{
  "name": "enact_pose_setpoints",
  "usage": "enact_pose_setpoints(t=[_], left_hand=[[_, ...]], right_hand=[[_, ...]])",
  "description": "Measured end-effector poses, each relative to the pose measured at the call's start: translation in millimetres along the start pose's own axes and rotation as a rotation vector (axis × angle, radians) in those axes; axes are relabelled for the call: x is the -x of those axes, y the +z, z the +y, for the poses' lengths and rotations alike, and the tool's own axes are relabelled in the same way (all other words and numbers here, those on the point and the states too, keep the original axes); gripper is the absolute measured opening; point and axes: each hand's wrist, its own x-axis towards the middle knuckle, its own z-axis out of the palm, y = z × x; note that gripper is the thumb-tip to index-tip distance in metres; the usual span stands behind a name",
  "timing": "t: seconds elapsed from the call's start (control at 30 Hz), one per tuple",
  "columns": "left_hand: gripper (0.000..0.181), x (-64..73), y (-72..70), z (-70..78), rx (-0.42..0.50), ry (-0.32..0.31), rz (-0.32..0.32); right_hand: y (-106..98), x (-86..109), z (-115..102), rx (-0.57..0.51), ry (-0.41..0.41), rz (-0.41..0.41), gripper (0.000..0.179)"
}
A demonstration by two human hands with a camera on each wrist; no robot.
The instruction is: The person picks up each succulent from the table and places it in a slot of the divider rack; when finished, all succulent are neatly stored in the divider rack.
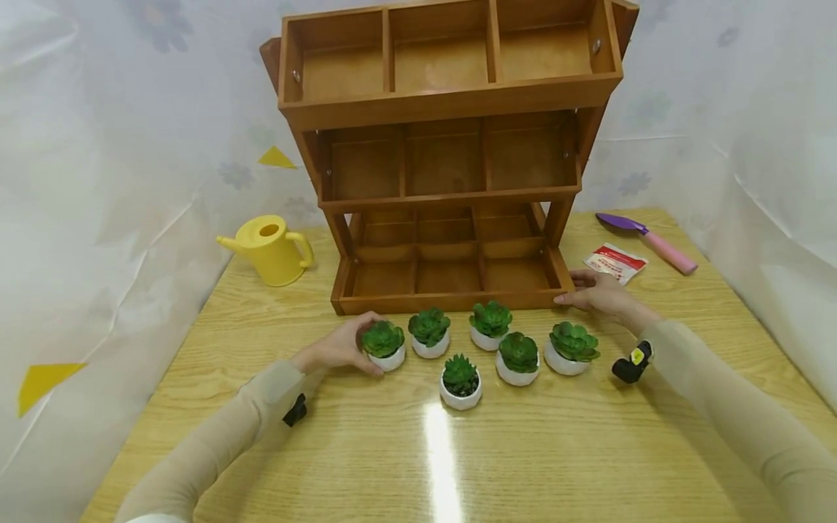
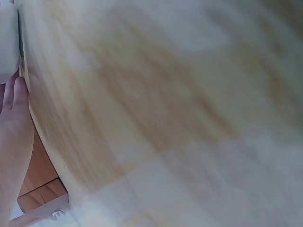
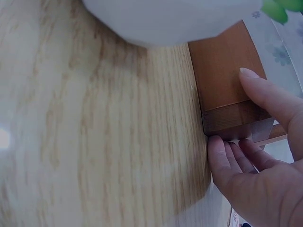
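Note:
A wooden tiered shelf (image 1: 451, 300) with divided compartments stands at the back of the table. My left hand (image 1: 343, 346) grips a small potted succulent (image 1: 383, 347), thumb at the near side and fingers behind. The left wrist view shows fingers (image 2: 20, 94) at the white pot (image 2: 8, 45), with most of the hand out of frame. My right hand (image 1: 604, 296) holds the shelf's lower right front corner (image 3: 229, 75). Its thumb lies over the front face and its fingers bend against the side. A white pot (image 3: 161, 21) overlaps the shelf there.
Several more potted succulents (image 1: 461, 381) stand in front of the shelf. On the left is a yellow watering can (image 1: 277, 254). A red and white packet (image 1: 615, 262) and a purple trowel with a pink handle (image 1: 668, 250) lie at the right.

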Motion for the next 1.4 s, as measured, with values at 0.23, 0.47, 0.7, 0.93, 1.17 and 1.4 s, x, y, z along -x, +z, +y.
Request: enact_pose_setpoints(t=[0.23,0.47,0.7,0.93,1.17,1.4], left_hand=[[0.076,1.9,-2.8,-0.1,0.023,0.003,0.041],[0.071,1.5,-8.5,3.9,0.035,0.069,0.104],[0.068,-5.0,-19.6,20.1,0.069,0.141,0.158],[0.067,-16.3,-29.0,30.5,0.017,0.111,0.354],[0.068,-29.6,-26.7,31.2,0.055,0.145,0.524],[0.067,-43.1,-26.9,38.7,-0.051,0.042,0.742]], right_hand=[[-1,0.6,0,-0.001,0.003,-0.002,0.091],[-2,-2.0,0,-0.026,0.001,-0.004,0.091],[-2,-4.3,2,-0.033,0.002,-0.003,0.091],[-1,-2.7,2,-0.064,0.005,-0.013,0.089],[-1,-0.2,1,-0.029,-0.002,-0.012,0.090],[-1,0.3,-1,-0.029,-0.005,-0.020,0.089]])
